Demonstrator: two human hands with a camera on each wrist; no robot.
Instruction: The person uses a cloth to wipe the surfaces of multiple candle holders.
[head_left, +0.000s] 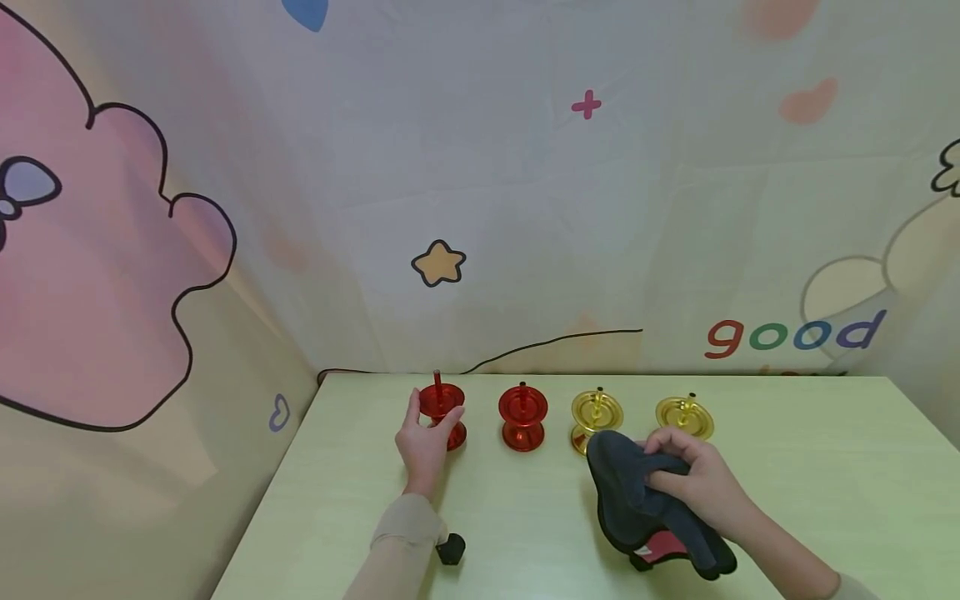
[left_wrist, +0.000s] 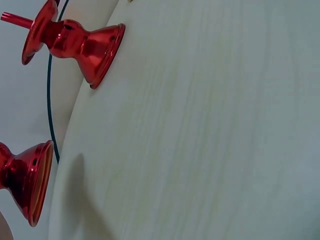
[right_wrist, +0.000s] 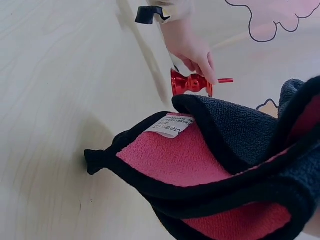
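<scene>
My left hand (head_left: 426,450) holds a shiny red candle holder (head_left: 441,402) at the far left of the row, thumb and fingers on either side of its dish. Its flared base (left_wrist: 32,185) shows at the lower left of the left wrist view. In my right hand (head_left: 697,479) is a bunched cloth (head_left: 626,483), dark grey on one side and pink on the other, with black edging and a white label (right_wrist: 171,124). The cloth hangs over the table in front of two gold candle holders and partly covers their lower parts.
A second red candle holder (head_left: 522,417) stands beside the held one. Farther right are a gold candle holder (head_left: 597,410) and another gold candle holder (head_left: 684,414). The pale table (head_left: 525,517) ends at a patterned backdrop (head_left: 525,208). A black device (head_left: 451,550) sits at my left wrist.
</scene>
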